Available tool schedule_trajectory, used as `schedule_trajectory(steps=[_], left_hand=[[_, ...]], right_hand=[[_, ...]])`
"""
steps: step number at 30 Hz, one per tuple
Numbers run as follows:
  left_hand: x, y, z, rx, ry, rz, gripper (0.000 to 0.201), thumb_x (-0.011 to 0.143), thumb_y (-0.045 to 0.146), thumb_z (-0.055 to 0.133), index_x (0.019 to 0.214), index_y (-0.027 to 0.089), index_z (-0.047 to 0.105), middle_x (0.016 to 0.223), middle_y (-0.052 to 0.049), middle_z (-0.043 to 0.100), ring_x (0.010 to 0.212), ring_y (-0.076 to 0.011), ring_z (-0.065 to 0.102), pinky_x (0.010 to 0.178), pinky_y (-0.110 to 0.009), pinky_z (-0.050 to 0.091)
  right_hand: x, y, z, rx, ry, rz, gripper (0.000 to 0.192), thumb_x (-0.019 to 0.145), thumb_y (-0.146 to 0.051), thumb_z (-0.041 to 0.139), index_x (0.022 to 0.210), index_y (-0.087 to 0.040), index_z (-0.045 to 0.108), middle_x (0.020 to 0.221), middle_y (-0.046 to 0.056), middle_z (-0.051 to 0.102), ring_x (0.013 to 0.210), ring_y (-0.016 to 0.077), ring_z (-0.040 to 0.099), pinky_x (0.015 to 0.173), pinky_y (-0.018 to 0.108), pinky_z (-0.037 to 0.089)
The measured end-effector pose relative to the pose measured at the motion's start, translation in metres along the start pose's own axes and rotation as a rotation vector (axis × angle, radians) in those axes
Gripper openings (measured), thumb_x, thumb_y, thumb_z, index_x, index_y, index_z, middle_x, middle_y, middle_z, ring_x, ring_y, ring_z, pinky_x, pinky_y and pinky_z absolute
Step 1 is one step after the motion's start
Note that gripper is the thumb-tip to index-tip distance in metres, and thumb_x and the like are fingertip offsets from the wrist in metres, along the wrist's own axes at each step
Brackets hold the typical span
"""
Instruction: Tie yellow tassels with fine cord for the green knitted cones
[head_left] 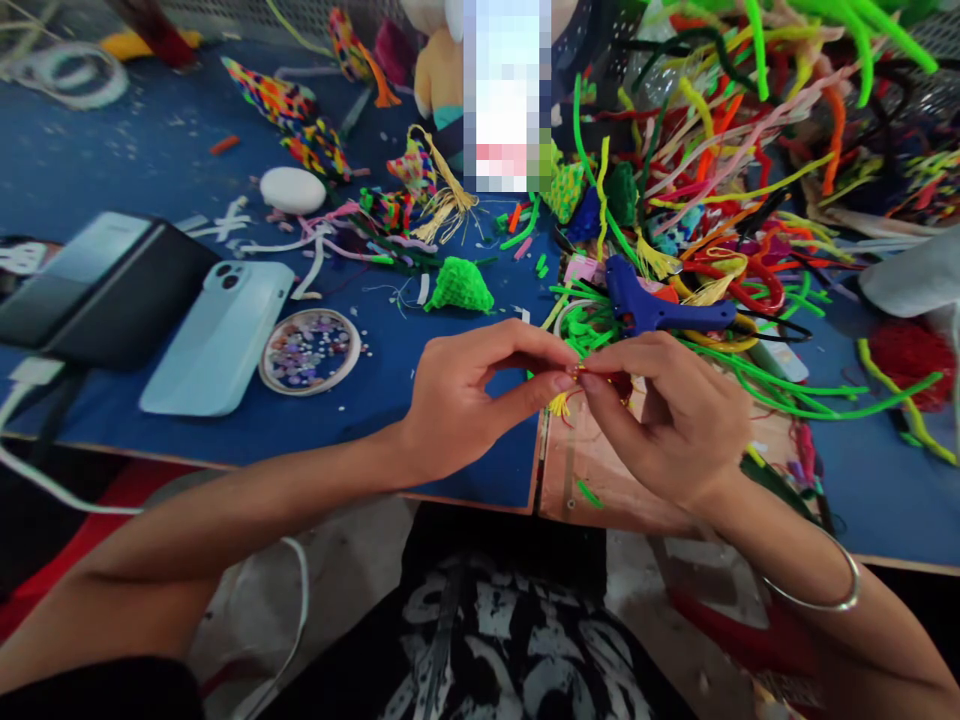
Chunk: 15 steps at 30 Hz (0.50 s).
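Note:
My left hand [472,395] and my right hand [667,415] meet fingertip to fingertip over the front edge of the blue table [150,150]. Between them they pinch a small craft piece with a yellow tassel [564,398] and a red part partly hidden under my right fingers. A silver bangle [821,590] circles my right wrist. A blue glue gun [660,300] lies just beyond my right hand, on a tangle of green pipe cleaners [600,325]. A green woven cone [459,286] sits just past my left hand.
Two phones [221,335] and a dark power bank [97,290] lie at the left, beside a round dish of beads [310,350]. A white egg shape [292,189], colourful woven cones [270,97] and a big heap of pipe cleaners [757,130] fill the back and right.

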<state>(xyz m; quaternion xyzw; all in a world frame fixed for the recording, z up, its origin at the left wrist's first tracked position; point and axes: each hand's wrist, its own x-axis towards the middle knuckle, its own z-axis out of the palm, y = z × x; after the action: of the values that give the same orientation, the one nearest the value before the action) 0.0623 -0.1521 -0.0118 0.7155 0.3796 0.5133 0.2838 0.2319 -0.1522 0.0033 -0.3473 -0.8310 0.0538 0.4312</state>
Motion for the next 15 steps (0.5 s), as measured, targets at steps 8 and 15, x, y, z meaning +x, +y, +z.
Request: schedule_trajectory(steps=[8,15], left_hand=[[-0.0017,-0.0009,-0.0007,0.034,-0.016,-0.024,0.007,0.080,0.025,0.064,0.082,0.019,0.068,0.078,0.001,0.073,0.068,-0.0099,0.067,0.063,-0.019,0.055],[-0.0007,-0.0015,-0.0006,0.007,-0.010,0.015,0.005,0.078,0.016,0.066,0.082,0.019,0.068,0.078,0.003,0.073,0.067,-0.0077,0.067,0.063,-0.015,0.054]], right_hand=[[-0.0007,0.0008,-0.0004,-0.026,0.000,-0.039,0.013,0.080,-0.008,0.059,0.080,-0.022,0.061,0.071,0.000,0.068,0.050,0.0086,0.056,0.044,0.022,0.044],[-0.0022,0.0009,-0.0036,-0.043,-0.018,-0.057,0.014,0.080,-0.007,0.061,0.085,-0.020,0.064,0.078,0.004,0.071,0.053,0.0093,0.059,0.045,0.022,0.046]])
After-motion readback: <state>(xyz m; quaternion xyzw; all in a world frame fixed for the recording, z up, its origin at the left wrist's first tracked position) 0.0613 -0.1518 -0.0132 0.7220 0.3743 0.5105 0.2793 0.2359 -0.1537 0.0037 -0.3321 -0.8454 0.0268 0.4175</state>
